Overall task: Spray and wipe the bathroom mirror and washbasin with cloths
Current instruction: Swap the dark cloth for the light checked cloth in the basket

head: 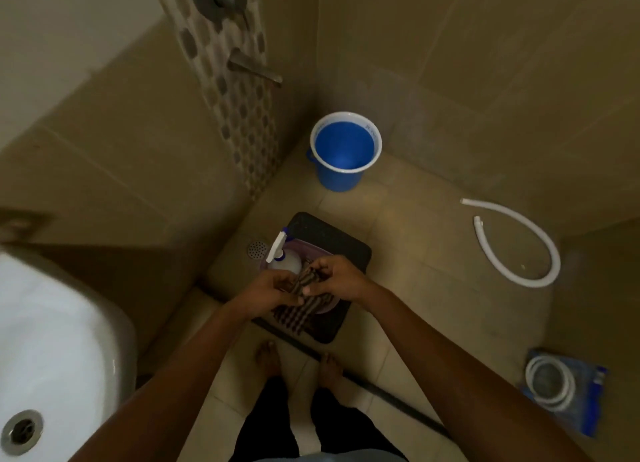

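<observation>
striped cloth (304,304) between both hands

Blue bucket (341,157), white hose (519,240)

- Washbasin (52,340) closes off the lower left, a tiled wall (138,157) rising just behind it
- Spray bottle (282,257) stands in a basin (325,307), which probably rests on the dark mat (332,236)
- Open floor (415,240) lies between mat, blue bucket (341,153) and white hose (519,243)

Single head-worn wide-angle view, facing steeply down, close above both hands' fingers (304,290), tan tiled floor (433,254) far beyond the fingers
</observation>
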Tool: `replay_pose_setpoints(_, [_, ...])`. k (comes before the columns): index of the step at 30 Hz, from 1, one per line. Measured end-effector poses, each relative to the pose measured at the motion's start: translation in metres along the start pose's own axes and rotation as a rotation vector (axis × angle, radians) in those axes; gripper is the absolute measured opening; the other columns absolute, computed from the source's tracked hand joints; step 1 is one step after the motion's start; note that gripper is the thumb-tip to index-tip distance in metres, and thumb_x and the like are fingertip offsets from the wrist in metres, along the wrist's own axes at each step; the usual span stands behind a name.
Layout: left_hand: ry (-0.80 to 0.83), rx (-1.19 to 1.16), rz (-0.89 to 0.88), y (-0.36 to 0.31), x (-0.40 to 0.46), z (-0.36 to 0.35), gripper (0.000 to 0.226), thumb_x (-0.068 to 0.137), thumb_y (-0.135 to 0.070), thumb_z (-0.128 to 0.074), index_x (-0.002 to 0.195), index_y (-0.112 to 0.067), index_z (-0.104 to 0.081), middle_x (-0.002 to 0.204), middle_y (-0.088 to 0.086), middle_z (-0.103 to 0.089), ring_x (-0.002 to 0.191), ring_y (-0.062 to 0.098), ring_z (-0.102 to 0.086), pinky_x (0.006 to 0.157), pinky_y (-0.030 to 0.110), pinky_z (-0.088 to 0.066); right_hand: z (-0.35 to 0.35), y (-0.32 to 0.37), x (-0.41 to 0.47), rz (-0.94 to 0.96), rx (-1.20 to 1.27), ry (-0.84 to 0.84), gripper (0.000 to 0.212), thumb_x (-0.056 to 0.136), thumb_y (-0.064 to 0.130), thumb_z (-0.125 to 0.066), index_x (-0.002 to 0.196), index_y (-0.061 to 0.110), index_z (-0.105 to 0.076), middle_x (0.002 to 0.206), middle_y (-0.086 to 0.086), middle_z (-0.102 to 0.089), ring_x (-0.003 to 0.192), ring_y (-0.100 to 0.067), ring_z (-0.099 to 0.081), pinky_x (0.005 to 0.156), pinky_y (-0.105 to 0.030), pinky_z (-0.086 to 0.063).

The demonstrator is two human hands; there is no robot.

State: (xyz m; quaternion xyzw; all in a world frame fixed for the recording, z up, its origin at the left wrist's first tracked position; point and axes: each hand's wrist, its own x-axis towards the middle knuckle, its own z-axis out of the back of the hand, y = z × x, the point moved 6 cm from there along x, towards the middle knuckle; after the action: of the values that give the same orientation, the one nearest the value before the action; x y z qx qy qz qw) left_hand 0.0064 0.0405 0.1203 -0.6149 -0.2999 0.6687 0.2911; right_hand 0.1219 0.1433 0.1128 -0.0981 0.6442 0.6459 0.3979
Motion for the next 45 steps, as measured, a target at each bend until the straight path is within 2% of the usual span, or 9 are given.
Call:
replay_pose_setpoints(5, [0.005,0.01,0.027,0.027,0.043,0.004,0.013,0.085,-0.002,-0.069,0.083,-0.014,-0.068,0.086,-0.002,-0.071,0.081,0.005,-0.068,0.075,0.021,-0.05,0.005,-0.017,0.033,-0.071,0.087,-0.073,0.046,0.074,0.02,-0.084,0.115,0.011,-0.067,0.116,-0.005,-0.069,0.108,-0.017,-0.063,0.096,-0.035,-0.051])
replay_pose_setpoints(9, [-0.072,-0.105,0.082,0.064,0.069,0.012,0.014,0.087,0.002,-0.065,0.1,-0.001,-0.064,0.104,0.013,-0.07,0.1,0.027,-0.066,0.089,0.04,-0.054,0.021,-0.058,0.066,-0.183,0.251,-0.38,0.018,0.084,0.034,-0.075,0.093,0.019,-0.07,0.102,-0.008,-0.072,0.098,-0.024,-0.067,0.091,-0.043,-0.054])
replay_pose_setpoints(13, [-0.128,-0.178,0.096,0.093,0.083,0.013,0.02,0.085,0.008,-0.065,0.092,-0.011,-0.064,0.097,0.004,-0.07,0.092,0.018,-0.067,0.074,0.02,-0.057,0.015,-0.099,0.096,-0.202,-0.239,-0.364,0.024,0.092,0.021,-0.061,0.109,0.005,-0.067,0.108,-0.014,-0.068,0.101,-0.03,-0.063,0.079,-0.029,-0.046])
replay_pose_setpoints(15, [-0.149,-0.196,0.105,0.101,0.088,0.013,0.024,0.085,0.008,-0.065,0.092,-0.014,-0.064,0.096,0.001,-0.069,0.09,0.013,-0.066,0.07,0.016,-0.056,0.003,-0.114,0.111,-0.202,-0.371,-0.315,0.035,0.094,0.019,-0.054,0.127,0.005,-0.059,0.123,-0.017,-0.063,0.114,-0.032,-0.059,0.094,-0.036,-0.048])
replay_pose_setpoints(18, [-0.158,-0.213,0.11,0.113,0.098,0.012,0.026,0.084,0.009,-0.066,0.092,-0.015,-0.065,0.097,0.001,-0.069,0.09,0.01,-0.066,0.07,0.015,-0.056,-0.016,-0.133,0.134,-0.229,-0.505,-0.163,0.052,0.099,0.02,-0.05,0.147,0.008,-0.035,0.15,-0.016,-0.039,0.138,-0.031,-0.038,0.116,-0.04,-0.029])
replay_pose_setpoints(23, [-0.163,-0.249,0.111,0.126,0.108,0.01,0.025,0.085,0.01,-0.064,0.108,0.001,-0.063,0.101,0.004,-0.069,0.094,0.013,-0.067,0.075,0.018,-0.058,-0.022,-0.143,0.164,-0.232,-0.576,-0.18,0.058,0.102,0.025,-0.041,0.154,0.014,-0.017,0.158,-0.013,-0.024,0.144,-0.029,-0.027,0.119,-0.038,-0.019])
replay_pose_setpoints(30, [-0.173,-0.295,0.139,0.142,0.107,0.014,0.024,0.085,0.009,-0.064,0.104,-0.006,-0.065,0.1,0.004,-0.07,0.095,0.017,-0.067,0.075,0.022,-0.058,-0.023,-0.145,0.175,-0.27,-0.487,-0.319,0.038,0.103,0.03,-0.042,0.14,0.02,-0.041,0.141,-0.005,-0.047,0.107,-0.01,-0.047,0.092,-0.015,-0.032])
replay_pose_setpoints(35, [-0.171,-0.293,0.159,0.137,0.098,0.016,0.023,0.086,0.007,-0.065,0.104,-0.008,-0.066,0.103,0.006,-0.071,0.1,0.022,-0.068,0.078,0.027,-0.058,-0.021,-0.127,0.153,-0.345,-0.568,-0.277,0.039,0.1,0.019,-0.051,0.137,0.007,-0.046,0.138,-0.015,-0.049,0.125,-0.03,-0.049,0.103,-0.036,-0.041])
replay_pose_setpoints(45, [-0.212,-0.23,0.169,0.124,0.096,0.021,0.025,0.087,0.004,-0.064,0.112,-0.002,-0.063,0.11,0.01,-0.068,0.103,0.024,-0.064,0.084,0.032,-0.054,-0.023,-0.124,0.129,-0.383,-0.445,-0.369,0.034,0.096,0.02,-0.054,0.126,0.005,-0.054,0.127,-0.019,-0.058,0.115,-0.035,-0.057,0.094,-0.041,-0.046])
